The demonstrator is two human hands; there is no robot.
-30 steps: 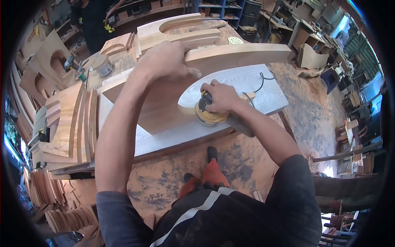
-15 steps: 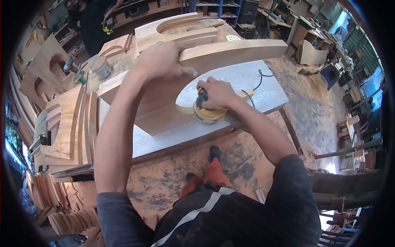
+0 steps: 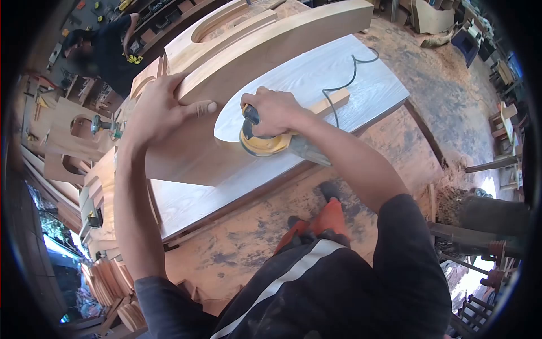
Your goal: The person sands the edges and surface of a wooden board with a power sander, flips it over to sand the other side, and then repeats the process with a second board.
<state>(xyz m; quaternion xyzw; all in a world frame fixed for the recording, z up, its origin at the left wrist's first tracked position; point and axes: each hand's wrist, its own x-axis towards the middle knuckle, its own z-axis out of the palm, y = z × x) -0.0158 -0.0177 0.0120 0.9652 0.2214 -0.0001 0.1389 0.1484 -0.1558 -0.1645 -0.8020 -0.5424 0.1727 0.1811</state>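
Observation:
My right hand (image 3: 272,113) is wrapped round the top of a yellow and black sander (image 3: 264,144), whose pad is against the edge of a curved wooden piece (image 3: 271,59). My left hand (image 3: 164,110) grips the upper edge of this piece at its left part, the thumb on the near face and the other fingers hidden behind it. The wooden piece stands on a pale, wood-grained board (image 3: 197,203). A black cord (image 3: 354,73) curls over the board beside a small wooden block (image 3: 333,101).
Cut wooden panels (image 3: 226,25) lie behind the curved piece. A green drill (image 3: 101,125) is at the left near more panels. Another person (image 3: 107,51) stands at the back left. Sawdust covers the floor (image 3: 418,141), and stacked curved parts (image 3: 107,282) sit at the lower left.
The view has turned and shifted, so the table sits further left and tilts more. Both hands keep their holds on the wooden piece and the sander.

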